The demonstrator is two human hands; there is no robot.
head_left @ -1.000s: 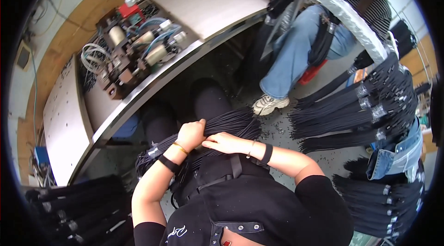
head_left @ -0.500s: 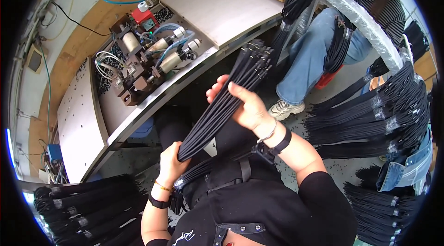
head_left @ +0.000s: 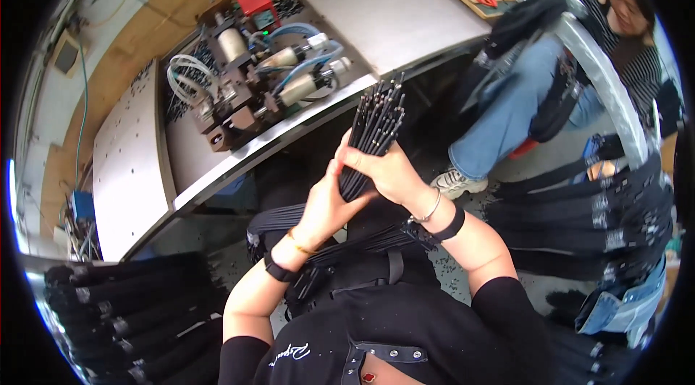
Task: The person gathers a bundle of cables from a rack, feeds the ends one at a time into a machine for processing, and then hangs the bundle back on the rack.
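Black cables in one bundle (head_left: 375, 128) stand gathered and raised just below the machine (head_left: 253, 77), clasped by both the left hand (head_left: 326, 204) and right hand (head_left: 387, 171). More cables (head_left: 347, 240) lie across the lap, seemingly still unsorted.

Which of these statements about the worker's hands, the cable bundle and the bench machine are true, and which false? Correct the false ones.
1. Both hands grip the bundle of black cables. True.
2. The bundle's metal-tipped ends point down at the floor. False: they point up toward the workbench.
3. The left hand holds lower on the bundle than the right hand. True.
4. The machine with cylinders sits on the floor. False: it sits on the workbench.
5. A seated person is at the upper right. True.
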